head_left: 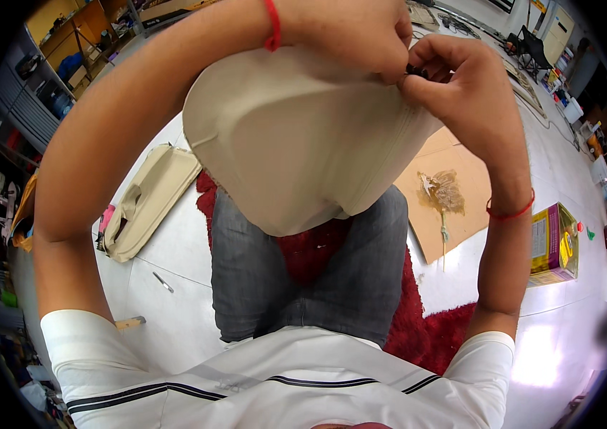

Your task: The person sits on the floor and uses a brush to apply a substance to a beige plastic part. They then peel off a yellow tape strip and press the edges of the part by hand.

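A large beige upholstery cover (296, 143), smooth with a stitched seam along its right side, hangs in front of me above my knees. My left hand (361, 36) is closed at its upper right edge, reaching over from behind the top. Close against it, my right hand (461, 82) has thumb and forefinger pinched at the same corner. A small dark piece (416, 70) shows between the two hands; its kind is too small to make out. The fingertips of the left hand are partly hidden.
A second beige panel (153, 196) with an opening lies on the white floor at left, near a slim silver tool (163, 282). At right are a glue-stained cardboard sheet (425, 161) with a brush (443, 229) and a yellow-purple tin (554, 247). A red shaggy rug (446, 334) lies beneath me.
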Demonstrator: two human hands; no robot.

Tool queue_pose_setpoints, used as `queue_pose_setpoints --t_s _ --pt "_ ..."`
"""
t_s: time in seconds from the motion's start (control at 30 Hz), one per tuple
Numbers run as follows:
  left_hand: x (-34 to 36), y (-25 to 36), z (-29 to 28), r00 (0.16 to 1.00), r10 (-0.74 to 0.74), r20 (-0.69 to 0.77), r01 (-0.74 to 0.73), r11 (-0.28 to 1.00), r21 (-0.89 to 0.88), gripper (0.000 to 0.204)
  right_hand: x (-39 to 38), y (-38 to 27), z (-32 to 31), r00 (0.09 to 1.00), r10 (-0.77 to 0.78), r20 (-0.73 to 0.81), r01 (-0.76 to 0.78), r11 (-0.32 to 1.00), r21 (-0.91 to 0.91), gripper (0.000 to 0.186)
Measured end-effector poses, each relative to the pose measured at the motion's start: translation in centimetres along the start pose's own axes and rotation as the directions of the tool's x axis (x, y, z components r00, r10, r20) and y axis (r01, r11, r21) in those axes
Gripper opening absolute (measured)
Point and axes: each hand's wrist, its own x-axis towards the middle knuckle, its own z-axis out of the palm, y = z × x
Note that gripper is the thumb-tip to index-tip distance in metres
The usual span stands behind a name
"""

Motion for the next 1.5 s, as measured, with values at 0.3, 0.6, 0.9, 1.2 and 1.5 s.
queue_pose_setpoints --t_s 0.3,0.6,0.9,1.2,1.5 --pt "1.6 -5.3 0.4 0.998 0.062 0.03 -0.064 0.996 0.055 0.035 3.0 1.8 2.7 0.978 0.005 0.21 -0.029 0.993 0.112 0.02" --pt "1.8 -7.5 0.0 0.994 0.091 0.053 -0.093 0.995 0.03 0.032 2.9 2.4 4.6 0.983 -0.027 0.18 0.023 0.999 0.022 0.021" --pt "2.2 -6.7 0.7 0.999 0.032 0.005 -0.033 0.99 0.137 0.033 2.8 2.3 5.9 0.993 -0.04 0.107 0.037 0.999 0.027 0.022" --pt "2.2 -6.9 0.6 0.999 0.033 0.04 -0.035 0.998 0.047 0.037 2.4 3.1 5.4 0.979 0.0 0.203 -0.035 0.986 0.166 0.02" --pt "2.0 -5.9 0.6 0.997 0.017 0.074 0.003 0.965 -0.264 0.024 2.3 4.6 3.4 0.973 0.041 0.226 -0.084 0.979 0.184 0.012"
